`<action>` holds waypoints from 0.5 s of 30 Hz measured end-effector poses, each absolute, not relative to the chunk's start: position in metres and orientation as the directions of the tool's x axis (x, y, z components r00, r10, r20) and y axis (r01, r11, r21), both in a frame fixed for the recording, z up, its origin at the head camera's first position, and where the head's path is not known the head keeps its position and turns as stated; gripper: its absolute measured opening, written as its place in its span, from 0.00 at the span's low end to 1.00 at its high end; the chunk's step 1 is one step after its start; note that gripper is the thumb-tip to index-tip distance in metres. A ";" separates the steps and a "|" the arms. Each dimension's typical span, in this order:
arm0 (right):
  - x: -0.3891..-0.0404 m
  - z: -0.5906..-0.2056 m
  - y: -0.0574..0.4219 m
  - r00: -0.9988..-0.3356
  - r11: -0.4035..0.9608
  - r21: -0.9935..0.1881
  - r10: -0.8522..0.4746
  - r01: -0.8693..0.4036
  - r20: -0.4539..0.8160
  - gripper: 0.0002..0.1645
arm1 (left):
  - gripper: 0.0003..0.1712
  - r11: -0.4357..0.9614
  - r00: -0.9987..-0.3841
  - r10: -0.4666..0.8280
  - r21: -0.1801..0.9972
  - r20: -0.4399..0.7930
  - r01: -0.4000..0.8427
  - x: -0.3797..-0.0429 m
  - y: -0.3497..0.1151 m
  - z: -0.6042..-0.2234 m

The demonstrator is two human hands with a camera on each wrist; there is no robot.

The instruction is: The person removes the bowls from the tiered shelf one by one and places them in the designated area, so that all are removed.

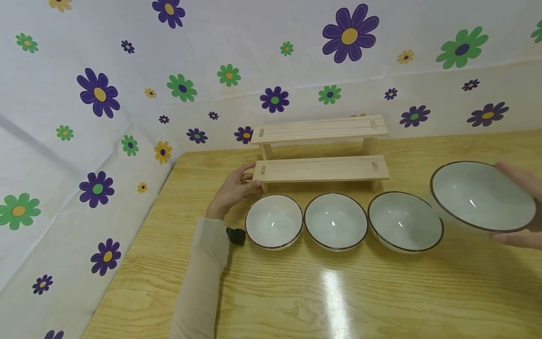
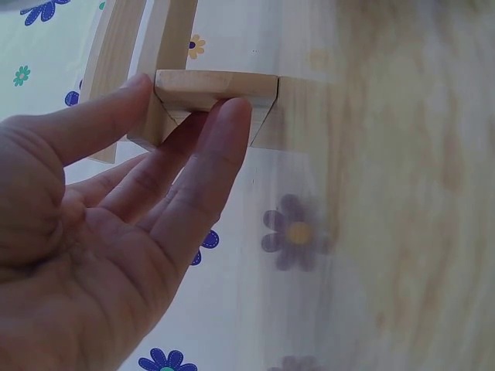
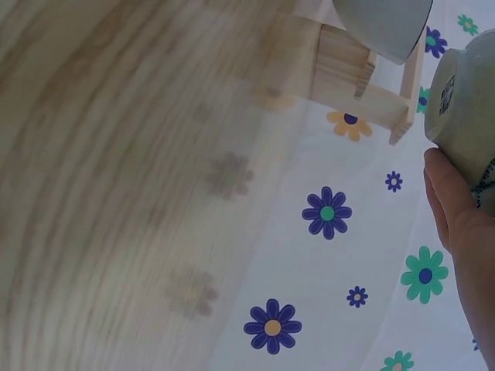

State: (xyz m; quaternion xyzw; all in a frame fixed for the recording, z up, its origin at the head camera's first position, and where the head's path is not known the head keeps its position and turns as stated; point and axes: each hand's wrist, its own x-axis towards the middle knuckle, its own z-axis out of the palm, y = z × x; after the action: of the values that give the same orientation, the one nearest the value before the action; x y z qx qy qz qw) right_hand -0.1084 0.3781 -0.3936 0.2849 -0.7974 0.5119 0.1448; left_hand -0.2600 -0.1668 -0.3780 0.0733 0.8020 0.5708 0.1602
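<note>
My left hand (image 1: 237,188) grips the left end of a two-tier wooden stand (image 1: 317,170) at its lower board. In the left wrist view the thumb touches the board's edge and the fingers (image 2: 228,127) curl round its end. At the far right my right hand (image 1: 525,181) holds a white bowl (image 1: 478,200) with a dark rim, tilted and raised above the table. The right wrist view shows this bowl's outside (image 3: 472,108) and base; part of the hand is cut off by the frame. Neither tier of the stand bears anything.
Three similar bowls stand in a row before the stand: a left bowl (image 1: 273,223), a middle bowl (image 1: 335,222) and a right bowl (image 1: 404,222). A small dark object (image 1: 235,235) shows beside the left cuff. Flower-patterned white cloth (image 1: 241,42) backs the wooden table (image 1: 275,292).
</note>
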 end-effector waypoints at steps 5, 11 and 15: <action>-0.107 -0.401 0.382 -0.790 0.234 -0.758 -0.271 -0.609 0.551 0.86 | 0.38 0.339 -0.939 0.297 0.938 -0.176 -0.069 -0.259 -0.167 -0.378; -0.093 -0.403 0.382 -0.882 0.556 -0.699 -0.156 -0.450 0.444 0.83 | 0.38 0.330 -0.939 0.294 0.941 -0.179 -0.076 -0.259 -0.167 -0.378; -0.089 -0.403 0.384 -0.929 0.688 -0.649 -0.104 -0.324 0.354 0.81 | 0.38 0.330 -0.939 0.291 0.941 -0.183 -0.081 -0.260 -0.168 -0.378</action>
State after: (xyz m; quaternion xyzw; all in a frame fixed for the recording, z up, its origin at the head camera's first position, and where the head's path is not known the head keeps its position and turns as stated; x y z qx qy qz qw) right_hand -0.0887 0.3844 -0.4034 0.1182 -0.9070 0.3770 0.1459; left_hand -0.2597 -0.1677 -0.3778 0.0658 0.7992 0.5752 0.1617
